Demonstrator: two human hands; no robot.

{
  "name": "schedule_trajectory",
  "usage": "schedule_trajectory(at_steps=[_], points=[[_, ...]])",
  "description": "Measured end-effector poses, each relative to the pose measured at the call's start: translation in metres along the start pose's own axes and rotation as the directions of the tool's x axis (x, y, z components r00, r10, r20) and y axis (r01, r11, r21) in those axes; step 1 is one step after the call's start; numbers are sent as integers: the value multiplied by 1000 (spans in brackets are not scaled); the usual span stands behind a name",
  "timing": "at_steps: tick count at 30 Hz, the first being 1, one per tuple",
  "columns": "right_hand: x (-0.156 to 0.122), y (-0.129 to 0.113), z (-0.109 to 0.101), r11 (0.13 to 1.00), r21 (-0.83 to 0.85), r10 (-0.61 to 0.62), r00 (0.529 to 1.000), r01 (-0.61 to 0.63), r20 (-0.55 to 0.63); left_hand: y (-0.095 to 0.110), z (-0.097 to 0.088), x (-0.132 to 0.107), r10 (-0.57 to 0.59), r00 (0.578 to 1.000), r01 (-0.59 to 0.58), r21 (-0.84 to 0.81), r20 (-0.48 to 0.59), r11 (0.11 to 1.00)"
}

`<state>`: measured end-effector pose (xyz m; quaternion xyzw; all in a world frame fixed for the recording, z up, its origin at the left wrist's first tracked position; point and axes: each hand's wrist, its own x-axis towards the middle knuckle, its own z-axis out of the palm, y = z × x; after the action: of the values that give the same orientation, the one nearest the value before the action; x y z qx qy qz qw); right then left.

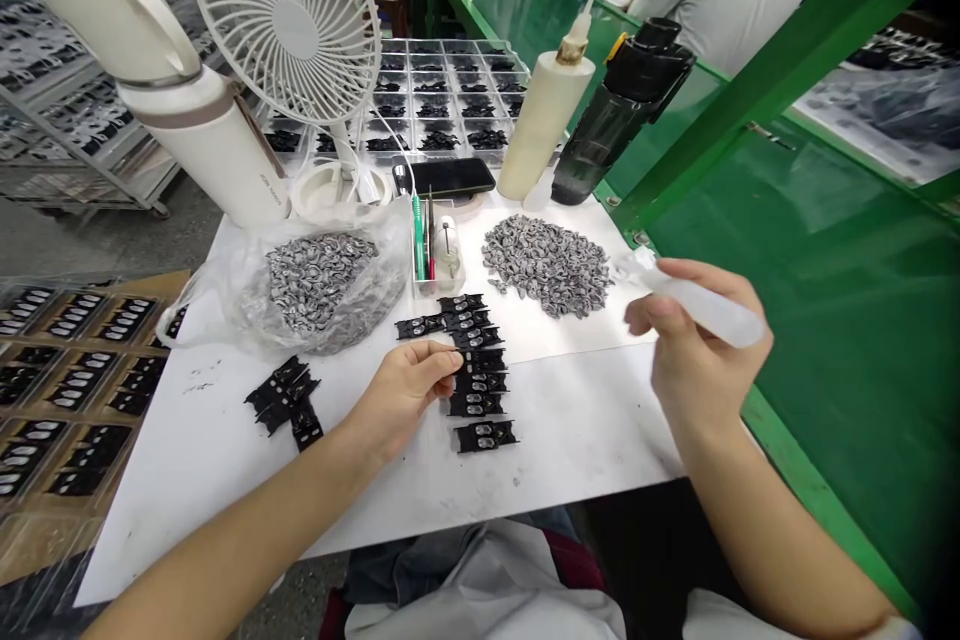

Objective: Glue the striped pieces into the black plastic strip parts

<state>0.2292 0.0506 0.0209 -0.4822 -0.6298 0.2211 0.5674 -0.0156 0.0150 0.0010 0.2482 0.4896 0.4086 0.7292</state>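
My left hand (pixel 409 385) is closed, thumb and fingertips pinching the left end of a black plastic part (pixel 484 360). That part lies in a column of several similar black parts with small silvery ovals. One more black part (pixel 486 436) lies apart at the near end. My right hand (pixel 705 350) is wrapped round a translucent white squeeze bottle (pixel 709 308), tilted, its nozzle end pointing left and raised over the table. Just left of that nozzle end is a heap of small grey pieces (pixel 551 265). A small stack of black parts (pixel 283 395) lies left of my left forearm.
A clear plastic bag (pixel 360 310) holds more grey pieces. Behind are a small tray (pixel 439 287) of tools, a phone (pixel 454 177), a fan (pixel 292 30), a large flask (pixel 210 150) and two bottles. A green frame (pixel 750 100) borders the right side, with a person beyond.
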Motion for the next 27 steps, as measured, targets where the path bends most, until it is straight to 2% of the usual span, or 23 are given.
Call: schedule_trajectory(at_steps=[2,4,7,14,18,23,27], points=[[-5,-20,25,986,164,-36,999,36,-2,0,0,0,-4,1000,4,23,4,1000],[-8,-33,44,961,276,-20,994,-9,103,-1,-1,1,-4,1000,3,50,18,999],[-12,-38,59,919,386,-31,965,-75,262,-2,-1,1,-3,1000,3,62,12,998],[-23,-25,61,930,366,-81,955,-31,286,-2,0,2,-19,1000,19,61,-8,998],[-25,-27,61,959,283,-66,956,-19,286,-2,-1,2,-3,1000,3,65,-2,998],[-24,-31,62,958,286,-112,953,28,283,-4,-1,2,1,1000,-1,63,-4,998],[-25,-32,62,973,228,-89,953,22,291,-4,-1,3,-5,1000,5,57,-8,998]])
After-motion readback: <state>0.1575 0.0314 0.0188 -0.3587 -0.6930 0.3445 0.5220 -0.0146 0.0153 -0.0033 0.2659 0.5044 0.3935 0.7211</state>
